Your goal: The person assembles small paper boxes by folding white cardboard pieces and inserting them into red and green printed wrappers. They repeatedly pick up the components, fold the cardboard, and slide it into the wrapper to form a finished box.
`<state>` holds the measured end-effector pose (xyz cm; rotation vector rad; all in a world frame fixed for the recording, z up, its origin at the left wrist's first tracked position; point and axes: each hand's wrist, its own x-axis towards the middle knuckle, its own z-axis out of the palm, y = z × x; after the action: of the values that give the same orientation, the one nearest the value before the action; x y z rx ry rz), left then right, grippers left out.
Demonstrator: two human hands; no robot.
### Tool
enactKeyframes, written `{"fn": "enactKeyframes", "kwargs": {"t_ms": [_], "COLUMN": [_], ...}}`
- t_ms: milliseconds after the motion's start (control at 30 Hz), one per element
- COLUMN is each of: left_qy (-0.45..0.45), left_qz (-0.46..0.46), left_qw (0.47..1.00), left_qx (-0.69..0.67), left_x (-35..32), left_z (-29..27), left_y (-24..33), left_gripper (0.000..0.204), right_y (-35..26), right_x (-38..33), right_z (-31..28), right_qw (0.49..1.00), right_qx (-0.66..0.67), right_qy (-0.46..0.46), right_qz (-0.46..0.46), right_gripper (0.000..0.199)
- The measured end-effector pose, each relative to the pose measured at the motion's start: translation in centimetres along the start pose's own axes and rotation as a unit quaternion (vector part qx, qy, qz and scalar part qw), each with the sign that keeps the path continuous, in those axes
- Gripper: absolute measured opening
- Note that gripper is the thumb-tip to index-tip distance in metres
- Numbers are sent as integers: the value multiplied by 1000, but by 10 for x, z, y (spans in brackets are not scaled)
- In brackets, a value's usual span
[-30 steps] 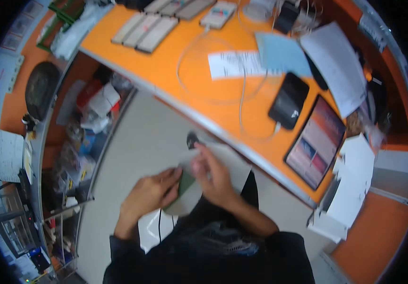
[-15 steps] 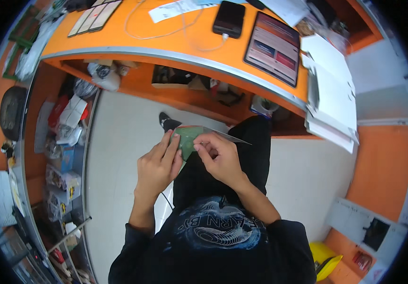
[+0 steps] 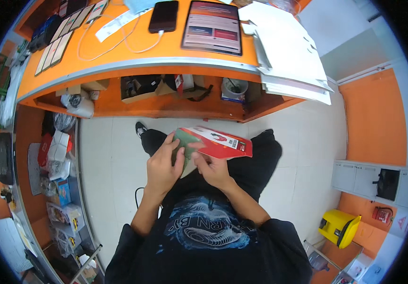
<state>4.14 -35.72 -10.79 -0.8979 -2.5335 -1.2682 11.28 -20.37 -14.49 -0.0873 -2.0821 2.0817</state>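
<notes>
Over my lap I hold a flat card packet (image 3: 234, 147); its right part shows a red and white printed face with a small picture. At its left end is a green panel (image 3: 183, 141), and I cannot tell whether it is a flap or a separate sheet. My left hand (image 3: 162, 164) grips this green end, thumb and fingers closed along it. My right hand (image 3: 215, 171) is at the packet's middle, lower edge, with fingers bent and blurred over the green and red parts; whether it pinches anything is unclear.
Ahead is an orange desk (image 3: 71, 78) with a tablet (image 3: 212, 28), a charging black phone (image 3: 163, 18), several other phones (image 3: 55, 53) and a stack of white papers (image 3: 289, 57). Shelves with bagged goods (image 3: 62, 208) stand left. A yellow bag (image 3: 338, 228) lies right.
The packet has tilted, so its red and white face shows where it was nearly edge-on. My right hand has shifted slightly down. The whole view has swung, moving the desk up and left.
</notes>
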Motion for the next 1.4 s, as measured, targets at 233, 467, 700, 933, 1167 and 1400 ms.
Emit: {"fn": "enactKeyframes", "kwargs": {"t_ms": [233,467,700,933,1167,1400], "left_qy": [-45,-11,51,43,60,66], "left_qz": [-262,-413,-393,-460,-464,-562], "left_qw": [917,848,777,631,614,527], "left_qx": [-297,-331,-489,-623,-636,-634], "left_x": [-2,-3,-12,-64,-107,-69], "left_z": [64,71,99,112,126,145], "left_y": [4,-38,-13,-21,-32,-74], "left_gripper": [40,47,57,50,41,64], "right_y": [28,-8,6,14,22,112], "right_x": [9,-8,-14,-44,-59,-6], "right_z": [-34,-115,-150,-135,-134,-158], "right_qw": [970,991,993,964,972,888], "right_qx": [208,-48,-17,85,114,244], "right_qy": [-98,-124,88,91,-18,88], "right_qz": [74,-21,82,235,206,380], "right_gripper": [59,46,65,69,66,67]}}
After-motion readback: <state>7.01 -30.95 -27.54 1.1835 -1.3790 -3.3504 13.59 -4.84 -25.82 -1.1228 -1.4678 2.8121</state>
